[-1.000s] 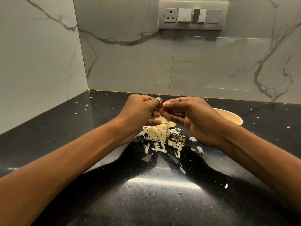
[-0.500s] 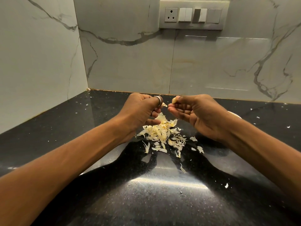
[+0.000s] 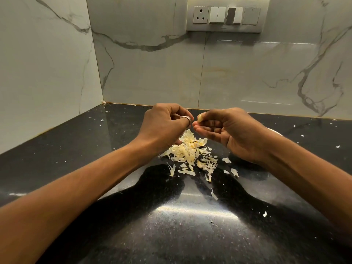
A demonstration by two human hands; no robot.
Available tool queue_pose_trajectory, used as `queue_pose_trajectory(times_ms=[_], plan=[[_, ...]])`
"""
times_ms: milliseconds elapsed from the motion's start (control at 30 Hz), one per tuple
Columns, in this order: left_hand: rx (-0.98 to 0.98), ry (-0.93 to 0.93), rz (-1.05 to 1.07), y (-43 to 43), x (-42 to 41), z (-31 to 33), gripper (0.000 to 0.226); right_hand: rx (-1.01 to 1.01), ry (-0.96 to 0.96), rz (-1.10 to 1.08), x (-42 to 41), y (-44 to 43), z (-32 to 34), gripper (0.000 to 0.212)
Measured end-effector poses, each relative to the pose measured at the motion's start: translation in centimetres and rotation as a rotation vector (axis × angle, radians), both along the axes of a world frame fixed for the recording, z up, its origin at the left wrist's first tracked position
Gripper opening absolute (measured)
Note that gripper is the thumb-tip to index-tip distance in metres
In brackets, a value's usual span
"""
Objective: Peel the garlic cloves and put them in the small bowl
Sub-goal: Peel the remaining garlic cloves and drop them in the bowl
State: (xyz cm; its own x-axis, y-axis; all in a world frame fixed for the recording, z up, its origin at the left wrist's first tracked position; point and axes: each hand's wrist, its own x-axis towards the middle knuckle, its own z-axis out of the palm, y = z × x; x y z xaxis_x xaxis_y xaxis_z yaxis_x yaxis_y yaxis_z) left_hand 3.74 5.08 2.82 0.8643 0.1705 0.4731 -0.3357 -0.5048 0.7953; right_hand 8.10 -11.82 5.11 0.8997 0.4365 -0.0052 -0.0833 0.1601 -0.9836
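Observation:
My right hand pinches a pale garlic clove between thumb and forefinger, above the counter. My left hand, with a ring on one finger, is curled with its fingertips just left of the clove; no skin shows between them. Below both hands lies a pile of peeled garlic skins. Only a sliver of the small bowl's pale rim shows behind my right wrist; its inside is hidden.
The black stone counter sits in a corner of marble-tiled walls, with skin flecks scattered over it. A socket and switch panel is on the back wall. Bright glare marks the near counter.
My hands have drawn apart, the right one lifting slightly with the clove. The scrap of skin seen at my left fingertips half a second ago no longer shows.

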Motion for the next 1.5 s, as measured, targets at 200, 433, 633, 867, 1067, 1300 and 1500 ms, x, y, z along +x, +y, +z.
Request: queue_pose_trajectory(times_ms=[200, 433, 633, 867, 1067, 1300, 1500], plan=[[0.134, -0.082, 0.020, -0.05, 0.25, -0.20, 0.005, -0.044, -0.047, 0.016, -0.08, -0.08, 0.06, 0.017], [0.239, -0.144, 0.045, -0.13, 0.36, -0.41, 0.013, -0.097, -0.102, -0.005, -0.25, 0.40, -0.26, 0.014], [0.307, -0.181, 0.071, -0.02, 0.28, -0.38, 0.011, -0.135, -0.144, -0.013, -0.31, 0.44, -0.32, 0.011], [0.329, -0.218, 0.083, -0.03, 0.29, -0.52, 0.011, -0.137, -0.167, -0.010, -0.42, 0.49, -0.48, 0.012], [0.291, -0.192, 0.035, 0.13, 0.49, -0.43, 0.012, -0.121, -0.153, -0.011, -0.23, 0.42, -0.33, 0.014], [0.336, -0.175, 0.042, 0.17, 0.48, -0.52, 0.012, -0.133, -0.137, 0.006, -0.26, 0.32, -0.29, 0.015], [0.329, -0.190, 0.037, 0.15, 0.46, -0.50, 0.013, -0.131, -0.135, -0.005, -0.26, 0.50, -0.39, 0.015]])
